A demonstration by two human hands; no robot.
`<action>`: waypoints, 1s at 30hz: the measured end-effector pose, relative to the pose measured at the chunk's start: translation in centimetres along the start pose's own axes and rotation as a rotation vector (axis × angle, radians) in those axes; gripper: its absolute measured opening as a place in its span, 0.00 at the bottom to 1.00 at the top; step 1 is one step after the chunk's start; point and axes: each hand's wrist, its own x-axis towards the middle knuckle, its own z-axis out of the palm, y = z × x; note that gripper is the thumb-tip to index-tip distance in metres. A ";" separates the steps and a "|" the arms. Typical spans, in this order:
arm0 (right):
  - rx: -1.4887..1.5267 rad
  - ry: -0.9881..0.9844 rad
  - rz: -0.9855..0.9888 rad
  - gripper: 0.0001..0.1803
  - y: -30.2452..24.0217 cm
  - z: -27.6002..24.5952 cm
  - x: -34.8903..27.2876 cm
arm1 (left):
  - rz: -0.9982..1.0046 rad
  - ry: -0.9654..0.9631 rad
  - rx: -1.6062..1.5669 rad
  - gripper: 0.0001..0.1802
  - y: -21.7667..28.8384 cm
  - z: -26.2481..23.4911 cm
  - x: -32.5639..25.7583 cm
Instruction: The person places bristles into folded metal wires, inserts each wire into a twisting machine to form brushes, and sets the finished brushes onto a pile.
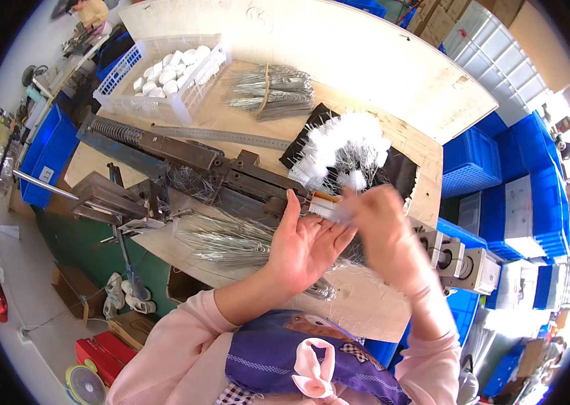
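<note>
My left hand is palm up, with its fingers stretched out and the thumb raised. Its fingertips are just below a white bristle piece with an orange-yellow edge, at the right end of a long dark metal machine. Right beside that piece is my right hand, smeared by motion, so its fingers and anything in them cannot be made out. Behind both hands, a pile of white-bristled brushes with wire stems lies on a black cloth. Loose thin wires are left of my left hand.
A clear plastic crate of white round pieces stands at the back left, near a banded wire bundle and a steel ruler. A metal fixture sits at the right. Wooden boards wall the back; blue bins stand beyond.
</note>
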 end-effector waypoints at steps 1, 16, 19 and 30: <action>0.171 0.052 0.031 0.21 -1.5 1.0 0.4 | -0.014 -0.212 -0.081 0.41 0.0 -0.4 0.1; 0.199 0.091 0.115 0.09 1.2 0.6 2.4 | 0.117 0.146 0.053 0.36 0.0 1.4 -0.5; 0.120 0.122 0.081 0.12 0.8 0.4 2.2 | 0.122 0.081 0.036 0.36 0.1 0.5 -0.2; 0.379 0.120 0.255 0.09 1.5 -0.1 2.9 | 0.148 0.166 0.166 0.43 0.0 1.6 -1.6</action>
